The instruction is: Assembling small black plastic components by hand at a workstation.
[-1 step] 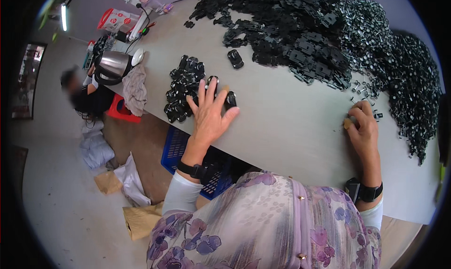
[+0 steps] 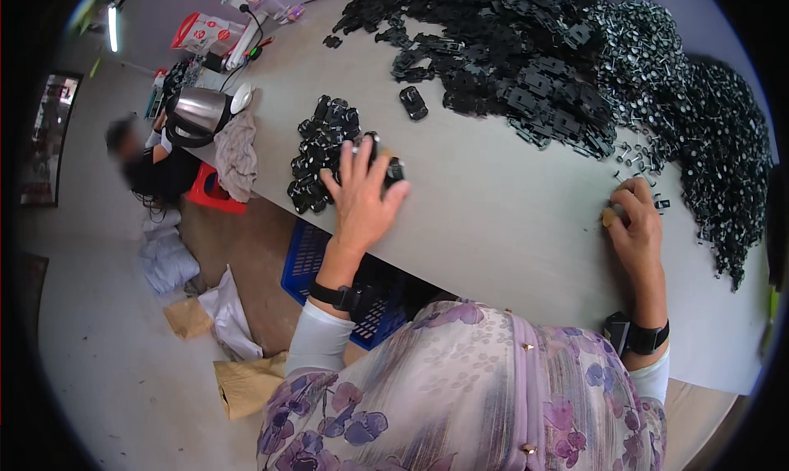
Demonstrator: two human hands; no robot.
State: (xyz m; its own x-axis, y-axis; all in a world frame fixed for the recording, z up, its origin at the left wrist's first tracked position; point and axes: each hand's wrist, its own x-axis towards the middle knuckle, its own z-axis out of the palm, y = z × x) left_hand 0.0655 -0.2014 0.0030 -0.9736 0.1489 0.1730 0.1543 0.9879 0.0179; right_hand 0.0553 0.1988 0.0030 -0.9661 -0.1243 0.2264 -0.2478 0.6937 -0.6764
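Observation:
My left hand (image 2: 362,204) lies spread over small black toy cars. A black toy car (image 2: 394,170) shows by its index finger and thumb, and another black car (image 2: 371,140) by the longer fingertips. Left of them sits a cluster of black toy cars (image 2: 316,154). Farther back, one toy car (image 2: 413,103) stands alone. At the right, my right hand (image 2: 634,223) rests with fingers curled together, a yellowish cover on a fingertip; what they hold, if anything, is hidden. Loose wheel axles (image 2: 637,157) and a small black piece (image 2: 662,204) lie close to it.
Heaps of flat black chassis parts (image 2: 551,101), silvery wheeled axles (image 2: 645,52) and black-wheeled axles (image 2: 727,142) cover the back and right. A kettle (image 2: 199,113) and a cloth (image 2: 237,154) stand left. Below is a blue crate (image 2: 306,257); a person (image 2: 152,163) sits beyond.
My left hand has slid a little to the left, and the car by its index finger has shifted left with it toward the cluster. My right hand has hardly moved.

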